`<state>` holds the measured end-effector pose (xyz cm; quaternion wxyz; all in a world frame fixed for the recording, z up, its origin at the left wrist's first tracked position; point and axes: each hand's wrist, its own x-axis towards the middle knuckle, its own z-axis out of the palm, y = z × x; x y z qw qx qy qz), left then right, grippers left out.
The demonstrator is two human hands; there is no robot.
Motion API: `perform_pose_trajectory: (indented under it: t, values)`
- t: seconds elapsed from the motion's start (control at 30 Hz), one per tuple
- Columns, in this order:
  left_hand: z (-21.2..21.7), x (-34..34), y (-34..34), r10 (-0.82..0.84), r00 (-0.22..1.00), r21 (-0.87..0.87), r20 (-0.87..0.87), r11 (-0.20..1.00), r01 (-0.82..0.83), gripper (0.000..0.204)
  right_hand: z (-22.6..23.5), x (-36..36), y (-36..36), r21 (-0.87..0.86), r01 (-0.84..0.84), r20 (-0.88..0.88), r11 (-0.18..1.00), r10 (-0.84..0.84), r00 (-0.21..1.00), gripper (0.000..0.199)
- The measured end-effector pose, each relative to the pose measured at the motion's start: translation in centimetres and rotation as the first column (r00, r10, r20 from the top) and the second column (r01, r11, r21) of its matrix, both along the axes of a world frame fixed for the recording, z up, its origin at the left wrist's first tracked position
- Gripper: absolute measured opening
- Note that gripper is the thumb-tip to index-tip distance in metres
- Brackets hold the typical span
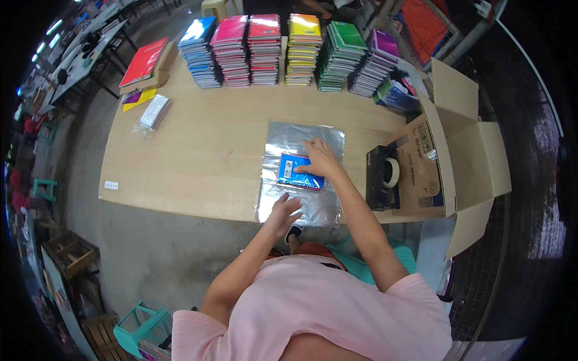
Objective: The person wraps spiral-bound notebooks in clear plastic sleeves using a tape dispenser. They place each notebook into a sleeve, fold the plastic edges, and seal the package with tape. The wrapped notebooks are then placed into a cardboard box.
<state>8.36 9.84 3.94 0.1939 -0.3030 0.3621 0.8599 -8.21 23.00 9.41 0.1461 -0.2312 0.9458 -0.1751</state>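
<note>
A small blue notebook (pixel 304 178) lies on a sheet of clear, shiny plastic film or flat plastic bags (pixel 289 139) near the front of the table. A reddish edge shows under it, so it may top a small stack. My right hand (pixel 317 159) rests on the notebook's right part, its fingers spread. Nearer to me, my left hand (pixel 283 215) hovers over the lower left of the plastic, fingers apart and nothing in them.
Tall notebook stacks, among them a blue stack (pixel 201 54) and a green stack (pixel 343 55), line the far edge. At right stand a black tape dispenser (pixel 379 186) and an open cardboard box (pixel 415 157). Red folders (pixel 144 62) and a plastic-wrapped packet (pixel 156 112) lie far left.
</note>
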Motion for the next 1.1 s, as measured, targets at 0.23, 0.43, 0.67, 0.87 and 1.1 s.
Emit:
perform_pose_trajectory:
  t: [0.23,0.43,0.67,0.87,1.1]
  values:
    - [0.0,-2.9,2.2,0.118,0.988,0.243,-0.099,0.966,-0.091,0.046,-4.7,-2.6,1.3,-0.163,-0.054,0.341,0.985,0.108,0.934,0.084]
    - [0.2,-2.6,4.9,0.042,0.810,-0.388,-0.585,0.862,-0.325,0.095,-3.4,1.4,4.2,-0.672,0.087,0.211,0.735,0.078,0.974,0.095]
    - [0.7,-4.1,3.1,-0.380,0.689,-0.743,-0.617,0.569,-0.352,0.112,-6.7,6.0,3.0,-0.902,0.288,0.300,0.321,-0.013,0.954,0.090]
    - [1.1,-4.9,2.5,-0.372,0.714,-0.715,-0.593,0.651,-0.254,0.113,-7.3,6.4,2.8,-0.832,0.489,0.475,0.262,-0.118,0.872,0.090]
    - [1.0,-3.9,2.7,-0.308,0.737,-0.651,-0.602,0.723,-0.230,0.112,-7.9,7.3,3.2,-0.827,0.419,0.390,0.375,-0.154,0.908,0.086]
